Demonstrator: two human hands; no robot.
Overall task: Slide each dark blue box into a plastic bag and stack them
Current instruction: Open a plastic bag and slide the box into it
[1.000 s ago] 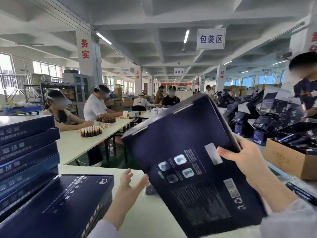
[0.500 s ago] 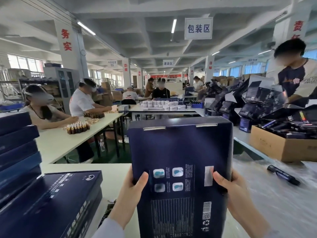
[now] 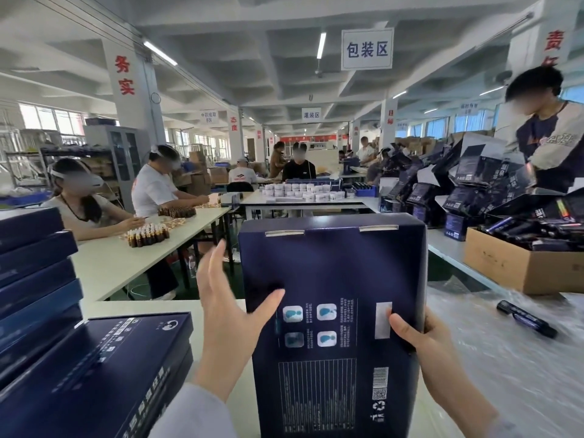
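A dark blue box stands upright in front of me, its printed back facing me. My right hand grips its right edge, thumb on the face near a white label. My left hand is spread at the box's left edge, thumb lying against the face, fingers straight and lifted off it. Clear plastic bags lie in a sheet-like layer on the table to the right. A stack of dark blue boxes rises at the far left, and two more boxes lie flat beside it.
A black marker lies on the plastic. A cardboard carton of dark packs sits at right, with a person standing behind it. White tables with small bottles and seated workers fill the left and middle background.
The box has swung from tilted to upright and squared up in front of me. My left hand came off its grip at the box's left edge and spread open.
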